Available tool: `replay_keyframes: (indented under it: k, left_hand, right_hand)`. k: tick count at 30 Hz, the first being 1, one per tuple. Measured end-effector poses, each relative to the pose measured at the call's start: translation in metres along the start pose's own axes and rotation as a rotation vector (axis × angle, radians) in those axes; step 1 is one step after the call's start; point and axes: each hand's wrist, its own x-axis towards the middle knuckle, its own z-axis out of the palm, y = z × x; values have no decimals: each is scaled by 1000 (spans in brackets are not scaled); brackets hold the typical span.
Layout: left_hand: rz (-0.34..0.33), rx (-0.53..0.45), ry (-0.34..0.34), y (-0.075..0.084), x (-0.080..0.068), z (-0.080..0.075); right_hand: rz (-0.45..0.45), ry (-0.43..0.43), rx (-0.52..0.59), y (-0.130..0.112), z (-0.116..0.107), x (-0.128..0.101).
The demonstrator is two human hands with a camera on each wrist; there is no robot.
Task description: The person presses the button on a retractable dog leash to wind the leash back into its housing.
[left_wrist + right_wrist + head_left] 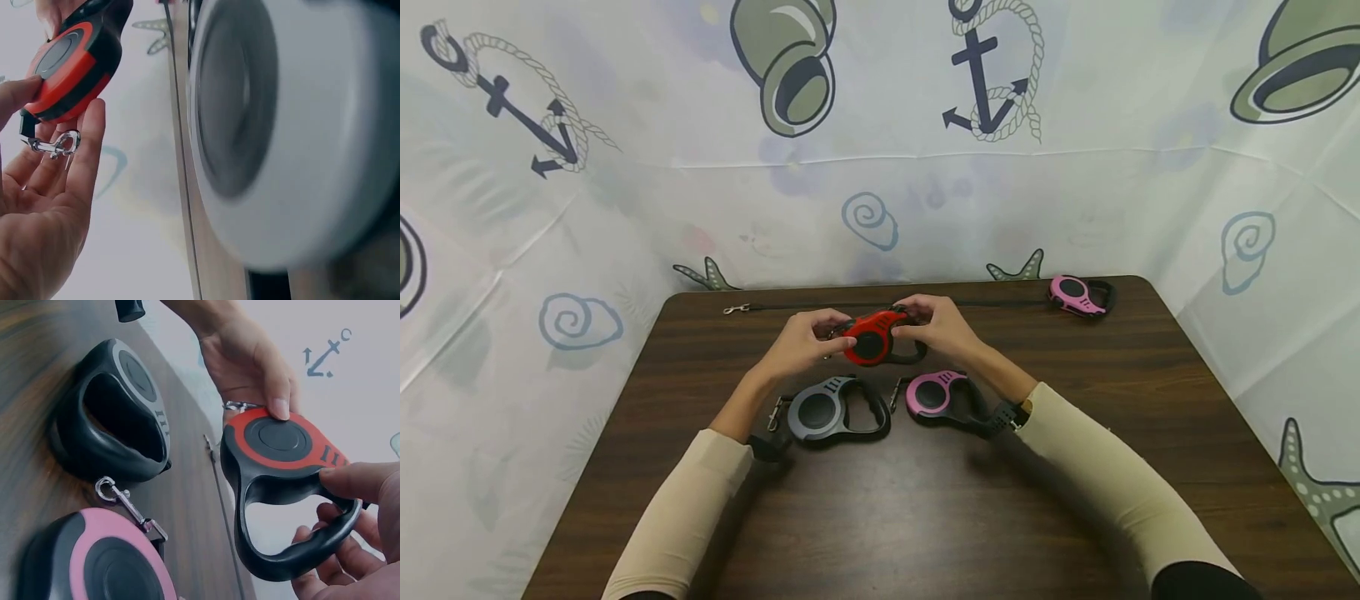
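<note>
Both hands hold a red and black retractable leash (pixel 872 337) above the middle of the dark wooden table (pixel 1075 467). My left hand (pixel 833 332) pinches the case's front end, thumb on the red face (pixel 279 439), with the leash's metal clip (pixel 54 145) hanging over its palm. My right hand (pixel 917 323) grips the black handle loop (pixel 294 556), thumb on top and fingers curled below. On the table just under the hands lie a grey leash (pixel 826 410) and a pink leash (pixel 936 395), each with its clip retracted.
A second pink leash (pixel 1078 296) lies at the back right corner, its black cord stretched left along the far edge to a metal clip (pixel 737 309). Nautical-print sheets wall in the table on three sides. Bare wood lies in front of the forearms.
</note>
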Motion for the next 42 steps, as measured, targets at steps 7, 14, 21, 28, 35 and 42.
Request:
replay_keyframes:
  k: [7, 14, 21, 28, 35, 42]
  left_hand:
    - [-95, -69, 5, -17, -5, -22]
    - [-177, -164, -4, -40, -6, -35]
    - [-277, -303, -20, -63, -2, -46]
    - [-368, -386, -33, -73, -4, -50]
    - [-416, -308, -58, -79, -6, -52]
    - [-412, -151, -38, -81, -5, -56]
  right_hand:
    - [22, 35, -13, 7, 13, 18]
    - [37, 3, 17, 21, 27, 33]
    - [67, 28, -11, 31, 44, 46]
    - [107, 36, -44, 43, 60, 55]
    - [155, 42, -61, 52, 71, 57]
    - [147, 58, -93, 53, 77, 60]
